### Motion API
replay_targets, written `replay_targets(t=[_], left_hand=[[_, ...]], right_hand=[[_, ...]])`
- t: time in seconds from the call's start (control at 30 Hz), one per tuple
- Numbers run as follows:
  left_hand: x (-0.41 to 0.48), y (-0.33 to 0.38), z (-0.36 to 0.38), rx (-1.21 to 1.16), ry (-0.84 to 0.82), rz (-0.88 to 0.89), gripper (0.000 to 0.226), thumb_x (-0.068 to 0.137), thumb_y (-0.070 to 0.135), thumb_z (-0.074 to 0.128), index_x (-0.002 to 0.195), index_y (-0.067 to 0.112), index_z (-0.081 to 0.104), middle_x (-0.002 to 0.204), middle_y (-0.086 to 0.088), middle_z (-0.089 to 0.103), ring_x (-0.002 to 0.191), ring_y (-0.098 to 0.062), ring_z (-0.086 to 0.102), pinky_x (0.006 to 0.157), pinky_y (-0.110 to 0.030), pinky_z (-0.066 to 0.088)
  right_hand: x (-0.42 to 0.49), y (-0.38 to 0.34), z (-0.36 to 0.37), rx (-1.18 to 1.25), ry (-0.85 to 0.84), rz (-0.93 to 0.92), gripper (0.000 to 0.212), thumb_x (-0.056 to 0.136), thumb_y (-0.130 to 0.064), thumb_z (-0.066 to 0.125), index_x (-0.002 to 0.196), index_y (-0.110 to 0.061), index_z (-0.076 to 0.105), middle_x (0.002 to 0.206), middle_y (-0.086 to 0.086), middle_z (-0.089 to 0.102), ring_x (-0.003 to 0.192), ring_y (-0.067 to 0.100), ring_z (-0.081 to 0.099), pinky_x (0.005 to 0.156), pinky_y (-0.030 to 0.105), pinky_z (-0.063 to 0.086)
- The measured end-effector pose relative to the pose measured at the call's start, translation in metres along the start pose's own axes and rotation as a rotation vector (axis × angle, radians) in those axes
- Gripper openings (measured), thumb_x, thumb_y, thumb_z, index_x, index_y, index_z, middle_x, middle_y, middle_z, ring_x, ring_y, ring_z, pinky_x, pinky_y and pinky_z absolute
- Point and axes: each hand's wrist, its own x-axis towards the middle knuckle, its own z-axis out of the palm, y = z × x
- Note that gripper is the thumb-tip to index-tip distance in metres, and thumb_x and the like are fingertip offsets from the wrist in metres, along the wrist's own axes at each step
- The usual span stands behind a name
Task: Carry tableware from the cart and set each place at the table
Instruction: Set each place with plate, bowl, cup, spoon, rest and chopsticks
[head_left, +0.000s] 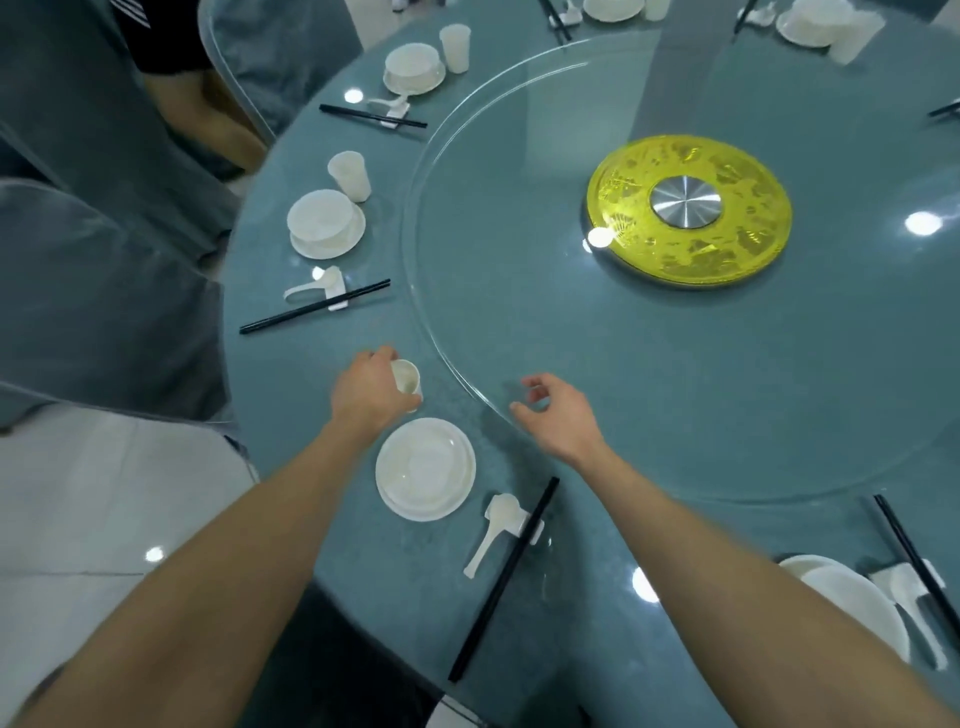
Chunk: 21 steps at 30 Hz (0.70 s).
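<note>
Forearms (208, 571) cut off below; left hand (366, 395) grips a half-hidden cup (408, 379); right hand (556, 415) loosely curled, empty.

Teal rnd table (291, 374), grey-covered chairs (104, 291), pale floor (104, 493)

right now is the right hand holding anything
No, the right hand hovers empty with loosely curled fingers, while the left hand grips the white cup.

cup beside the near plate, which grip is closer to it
Left. The left grip wraps round the cup; the right grip hovers apart to its right, over the rim of the glass turntable, holding nothing.
</note>
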Motion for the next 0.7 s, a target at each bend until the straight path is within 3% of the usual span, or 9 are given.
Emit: replay_targets(t=[0.2, 0.4, 0.7], left_hand=[[-0.002, 0.0, 0.006, 0.028, 0.025, 0.006, 0.069, 0.075, 0.044, 0.09, 0.131, 0.025, 0.055, 0.128, -0.005, 0.059, 0.113, -0.032, 0.064, 0.091, -0.043, 0.054], [-0.003, -0.004, 0.009, 0.057, 0.027, 0.015, 0.068, 0.074, 0.049, 0.089, 0.127, 0.025, 0.053, 0.123, -0.002, 0.059, 0.109, -0.029, 0.064, 0.084, -0.04, 0.052], [-0.016, -0.004, -0.001, 0.037, 0.037, 0.02, 0.096, 0.066, 0.054, 0.092, 0.145, 0.023, 0.047, 0.137, -0.004, 0.055, 0.121, -0.031, 0.062, 0.095, -0.045, 0.054]], right_hand=[[0.006, -0.003, 0.001, -0.008, -0.011, 0.003, 0.047, 0.095, -0.037, 0.071, 0.137, -0.018, 0.062, 0.12, -0.002, 0.066, 0.098, 0.019, 0.063, 0.093, 0.035, 0.051], [0.005, -0.002, 0.001, -0.018, -0.009, -0.001, 0.045, 0.095, -0.037, 0.071, 0.136, -0.019, 0.063, 0.12, -0.003, 0.068, 0.104, 0.02, 0.065, 0.093, 0.034, 0.051], [-0.009, 0.0, -0.006, -0.014, 0.01, -0.005, 0.044, 0.094, -0.039, 0.07, 0.134, -0.024, 0.062, 0.117, -0.007, 0.066, 0.097, 0.017, 0.065, 0.086, 0.033, 0.051]])
